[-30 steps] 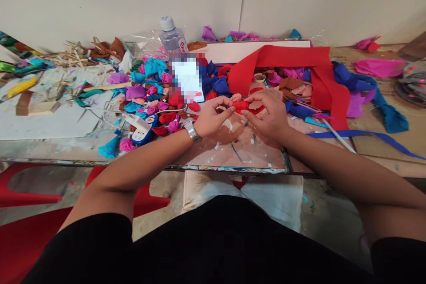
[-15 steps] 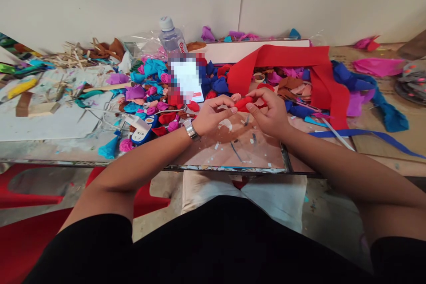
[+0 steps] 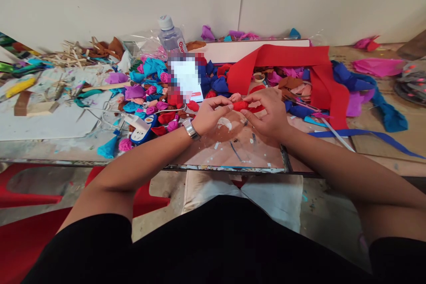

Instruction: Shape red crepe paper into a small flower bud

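Observation:
Between my two hands is a small red crepe paper piece (image 3: pixel 240 105), bunched and partly rolled. My left hand (image 3: pixel 211 116), wearing a metal watch on the wrist, pinches its left end between thumb and fingers. On the other side, my right hand (image 3: pixel 269 114) has its thumb and fingertips closed on the right part, where more red paper trails behind the fingers. Behind the hands a wide red crepe paper strip (image 3: pixel 289 56) lies folded over the scraps. Several finished-looking paper rosettes (image 3: pixel 173 124) in red, pink and blue are heaped left of my left hand.
A lit phone (image 3: pixel 195 91), partly blurred, rests on the heap before a water bottle (image 3: pixel 172 40). A blue-and-white power strip (image 3: pixel 141 132) with a plug lies left. Wooden sticks (image 3: pixel 75 55) are piled at the far left. A blue strip (image 3: pixel 372 134) crosses the right side.
My right hand's fingers have shifted and loosened from their curl around the red paper. The left hand keeps its pinch almost in place, and more of the red piece shows.

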`<state>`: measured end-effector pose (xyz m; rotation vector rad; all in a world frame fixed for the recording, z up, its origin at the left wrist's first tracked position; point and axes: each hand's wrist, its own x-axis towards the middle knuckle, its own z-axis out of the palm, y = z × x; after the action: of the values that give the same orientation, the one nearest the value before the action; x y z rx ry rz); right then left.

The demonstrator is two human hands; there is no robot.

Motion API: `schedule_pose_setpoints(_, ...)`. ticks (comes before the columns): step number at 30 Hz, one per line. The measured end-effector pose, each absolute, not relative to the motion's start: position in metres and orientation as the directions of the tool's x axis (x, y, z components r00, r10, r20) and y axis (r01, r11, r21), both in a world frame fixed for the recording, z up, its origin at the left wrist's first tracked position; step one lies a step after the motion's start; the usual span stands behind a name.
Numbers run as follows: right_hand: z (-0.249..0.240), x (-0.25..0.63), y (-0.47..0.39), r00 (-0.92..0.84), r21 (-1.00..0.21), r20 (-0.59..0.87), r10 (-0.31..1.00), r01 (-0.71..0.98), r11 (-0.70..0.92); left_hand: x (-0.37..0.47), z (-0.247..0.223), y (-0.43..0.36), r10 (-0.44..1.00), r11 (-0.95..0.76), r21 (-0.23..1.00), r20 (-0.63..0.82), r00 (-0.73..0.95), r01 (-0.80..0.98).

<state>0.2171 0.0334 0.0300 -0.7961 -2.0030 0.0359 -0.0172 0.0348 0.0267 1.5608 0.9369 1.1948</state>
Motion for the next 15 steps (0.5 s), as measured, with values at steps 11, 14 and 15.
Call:
schedule_pose_setpoints(11,0.0304,0.2184,0.0346,-0.432,-0.196,0.773,0.463,0.532,0.824,-0.0122,0.0211,0.0343,0.971,0.04,0.991,-0.008,0.238,-0.127)
schedule_pose_setpoints(14,0.03,0.2179,0.0349,-0.456,-0.201,0.758,0.466,0.516,0.833,-0.0122,0.0206,0.0341,0.975,0.043,0.992,-0.016,0.221,-0.118)
schedule_pose_setpoints(15,0.0295,0.2179,0.0348,-0.457,-0.211,0.755,0.471,0.511,0.833,-0.0123,0.02,0.0347,0.976,0.044,0.992,-0.018,0.215,-0.119)
